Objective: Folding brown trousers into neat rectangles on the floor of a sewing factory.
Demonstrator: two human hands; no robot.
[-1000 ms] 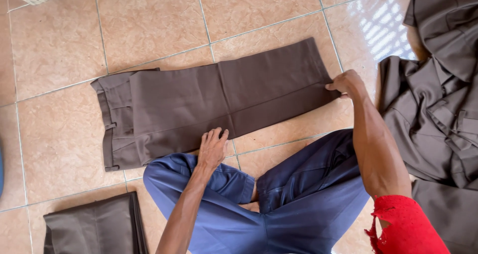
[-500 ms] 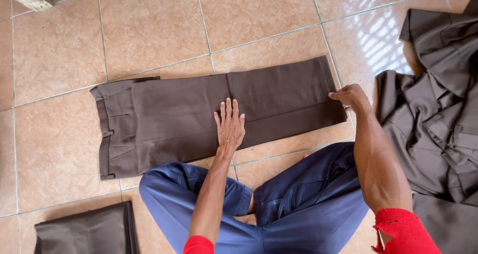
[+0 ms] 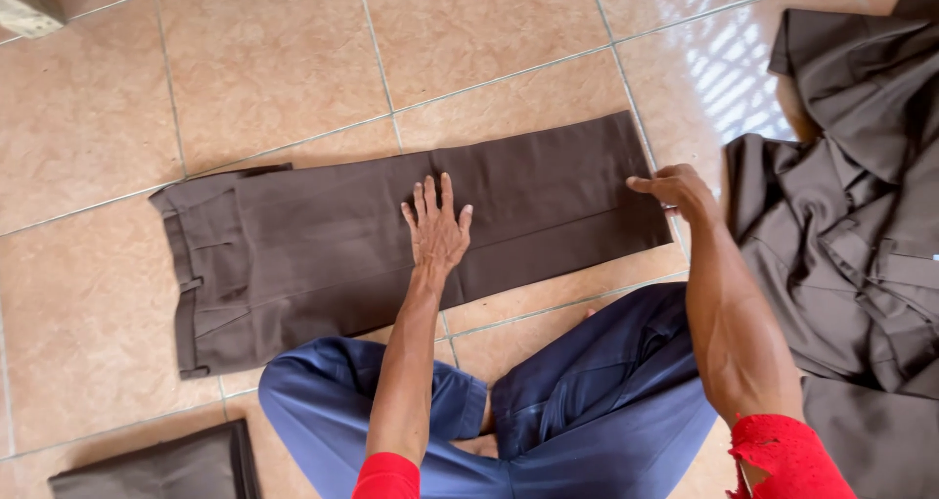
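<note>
A pair of dark brown trousers (image 3: 323, 235) lies flat on the tiled floor, folded lengthwise, waistband to the left and leg ends to the right. My left hand (image 3: 436, 227) rests palm down on the middle of the trousers, fingers spread. My right hand (image 3: 673, 186) is at the right end of the trousers, fingers curled on the hem edge of the leg. My legs in blue trousers (image 3: 548, 411) are crossed just below the garment.
A heap of dark brown garments (image 3: 841, 215) lies on the floor at the right. A folded brown piece (image 3: 166, 465) sits at the bottom left. Beige floor tiles (image 3: 274, 59) stretch beyond the trousers.
My left hand has slid from the near edge of the trousers up onto their middle and now lies flat. My right hand stays at the leg end.
</note>
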